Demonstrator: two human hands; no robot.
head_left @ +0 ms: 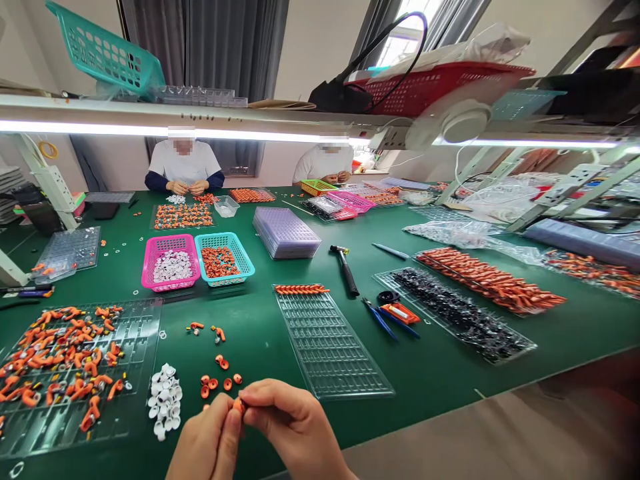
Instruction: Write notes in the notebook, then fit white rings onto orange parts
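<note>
Near the front edge of the green table, my left hand (210,437) and my right hand (293,420) meet, fingertips pinched around a small orange cup-shaped part (239,405). Fingers cover most of it. Just beyond my hands lie several loose orange caps (213,384). Left of my left hand is a pile of white round caps (165,401). Farther left, a clear tray (143,347) carries many orange curved pieces (75,357) with small metal and yellow ends. A clear slotted tray (335,347) lies beyond my right hand, with a row of orange pieces (301,289) along its far end.
A pink basket (147,270) of white caps and a turquoise basket (250,267) of orange caps stand ahead. Stacked purple trays (287,233), a hammer (345,270), blue-handled pliers (380,320) and a tray of black parts (455,313) lie beyond. Two people sit opposite, under a lit shelf (280,120).
</note>
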